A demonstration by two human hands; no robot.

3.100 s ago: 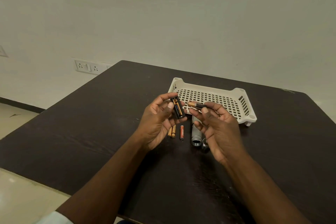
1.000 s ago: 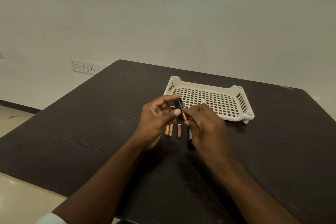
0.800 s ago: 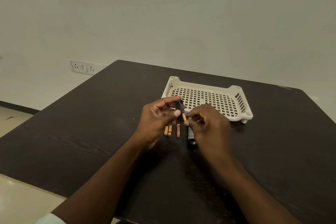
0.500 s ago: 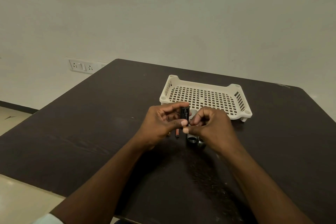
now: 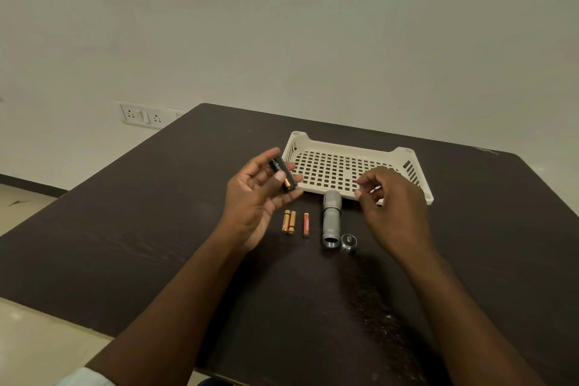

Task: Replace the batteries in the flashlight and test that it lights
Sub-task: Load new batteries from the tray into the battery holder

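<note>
1. The silver metal flashlight body (image 5: 331, 219) lay on the dark wooden table (image 5: 156, 229), open end toward the person, its round silver end cap (image 5: 348, 241) just right of it.
2. Left of the flashlight, the left hand (image 5: 257, 197) pinched the black battery holder (image 5: 283, 173) between thumb and fingers.
3. Right of it, the right hand (image 5: 393, 207) hovered, loosely curled and empty.
4. Half a second earlier both hands met on the holder; the right had since let go.

The left hand's (image 5: 257, 194) thumb is covering part of the black battery holder (image 5: 283, 174); the print on the small orange battery (image 5: 306, 224) is too small to read.
</note>
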